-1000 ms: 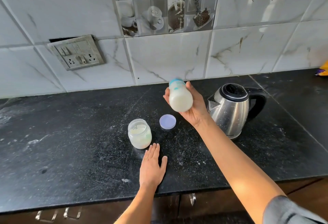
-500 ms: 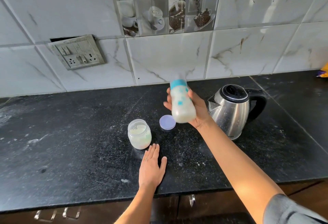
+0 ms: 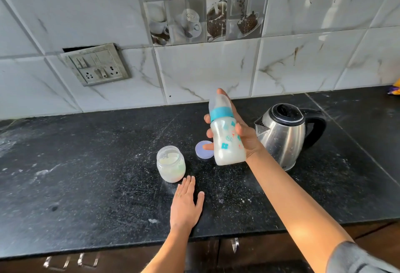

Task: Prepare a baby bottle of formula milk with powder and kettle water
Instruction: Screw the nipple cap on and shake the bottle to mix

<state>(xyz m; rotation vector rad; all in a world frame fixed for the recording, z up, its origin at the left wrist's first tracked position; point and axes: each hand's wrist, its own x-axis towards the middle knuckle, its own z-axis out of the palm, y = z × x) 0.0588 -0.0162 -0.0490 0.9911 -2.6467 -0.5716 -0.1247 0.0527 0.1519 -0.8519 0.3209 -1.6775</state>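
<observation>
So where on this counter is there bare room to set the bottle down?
Widest bare patch: black stone counter left of the glass powder jar, below the grey socket plate. Also right of the steel kettle. Crowded: centre, where jar, lilac round lid, left hand and kettle cluster under the teal-collared baby bottle.

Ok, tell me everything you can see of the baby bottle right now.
The baby bottle is translucent plastic printed with small teal and red shapes, with a teal screw collar and a clear top above it. Milky white liquid shows inside, most plainly at the base. It is in the air above the black countertop, nearly upright, top leaning slightly left. The right hand grips it from behind, thumb across the front; nothing else touches it.
</observation>
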